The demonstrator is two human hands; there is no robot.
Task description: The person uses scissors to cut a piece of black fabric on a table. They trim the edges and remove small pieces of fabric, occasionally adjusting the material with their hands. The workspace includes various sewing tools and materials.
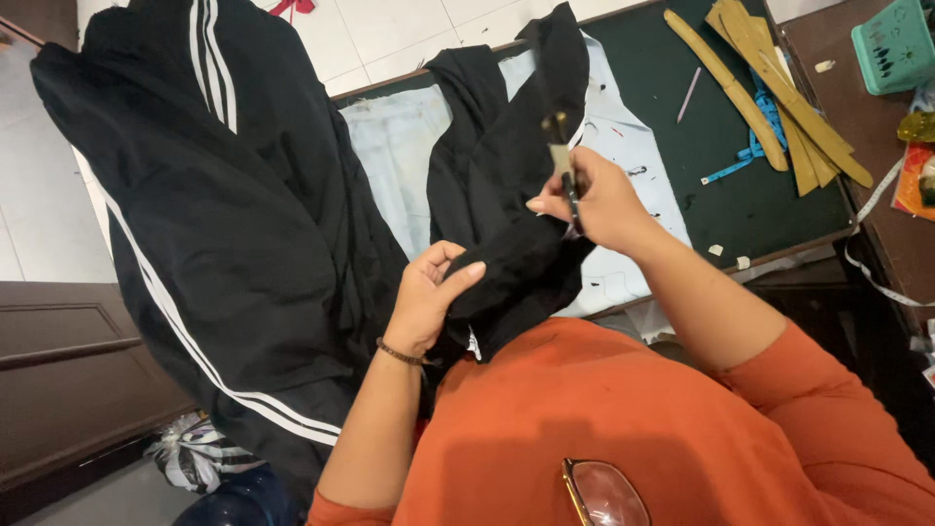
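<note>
The black garment (273, 224) with white side stripes hangs off the near-left edge of the green-topped table (682, 175), a fold of it gathered up between both hands. The left hand (429, 297) is closed on that fold from below, thumb pressed across the cloth. The right hand (594, 200) is pinched shut around a slim dark tool (563, 161), its tip raised over the fabric; what kind of tool it is, I cannot tell. Under the garment lies a pale blue cloth (399, 146) spread over the table's left part, and another dark piece drapes over it, covering much of the surface. Further out, near the far right corner, wooden curved rulers (769, 88) lie stacked, with a blue strip (750, 151) just beside them and a thin pink pencil (689, 94) nearby. Beyond the right edge sits a teal basket (896, 44). A white measuring tape (872, 273) trails off the near right corner.
</note>
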